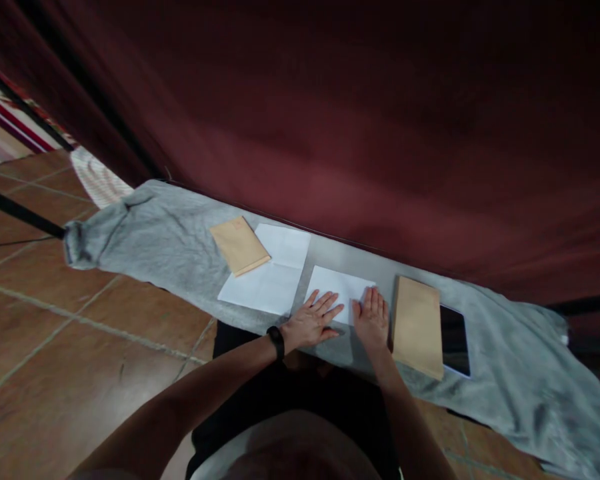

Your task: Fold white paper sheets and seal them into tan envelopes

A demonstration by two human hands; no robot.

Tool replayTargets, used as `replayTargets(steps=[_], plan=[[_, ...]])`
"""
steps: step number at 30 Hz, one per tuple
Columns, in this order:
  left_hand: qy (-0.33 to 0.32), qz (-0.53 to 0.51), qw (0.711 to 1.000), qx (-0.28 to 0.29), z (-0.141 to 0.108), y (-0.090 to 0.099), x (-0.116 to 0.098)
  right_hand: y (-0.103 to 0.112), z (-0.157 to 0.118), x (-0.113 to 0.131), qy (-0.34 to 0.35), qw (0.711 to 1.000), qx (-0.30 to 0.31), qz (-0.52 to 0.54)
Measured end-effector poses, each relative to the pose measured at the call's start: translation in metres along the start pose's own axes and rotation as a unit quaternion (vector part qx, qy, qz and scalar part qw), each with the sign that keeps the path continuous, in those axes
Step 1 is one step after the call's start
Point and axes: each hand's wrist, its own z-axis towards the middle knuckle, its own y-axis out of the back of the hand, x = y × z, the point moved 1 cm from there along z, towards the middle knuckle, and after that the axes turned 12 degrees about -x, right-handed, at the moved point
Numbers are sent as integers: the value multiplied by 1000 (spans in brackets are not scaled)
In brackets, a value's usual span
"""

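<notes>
A small white sheet of paper (341, 280), perhaps folded, lies on the grey cloth in front of me. On its left part rests my left hand (313, 321), flat with the fingers spread and a dark band on the wrist. My right hand (373, 323) presses on the right edge of the same paper, its fingers stretched out and the thumb apart. Left of it lies a larger white sheet (267, 290) with fold creases, partly covered by a brown envelope (241, 245). Close to the right of my right hand is a stack of brown envelopes (417, 327).
Grey cloth (165, 233) covers the long, narrow table. A tablet or large phone (455, 340) with a dark screen sits partly under the envelope stack. Dark red fabric (330, 133) hangs along the far edge. Brown floor tiles (80, 347) show at the left.
</notes>
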Motion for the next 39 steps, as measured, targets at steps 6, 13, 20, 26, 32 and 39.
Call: replayTargets(steps=[6,13,20,26,32,39], plan=[[1,-5,1000,9,0,0,-3,12,-13,-1,-3,1000,0,-3],[-2,-4,1000,6,-1,-4,-2,25,-29,3,-31,999,4,-4],[2,-5,1000,16,0,-2,-4,31,-28,23,6,999,2,36],[8,-3,1000,-14,-3,-8,0,30,-36,34,16,999,1,52],[66,7,997,-37,1,-21,3,30,-39,30,-28,998,-26,50],[145,36,985,-91,23,-40,19,27,-40,31,-55,997,-10,52]])
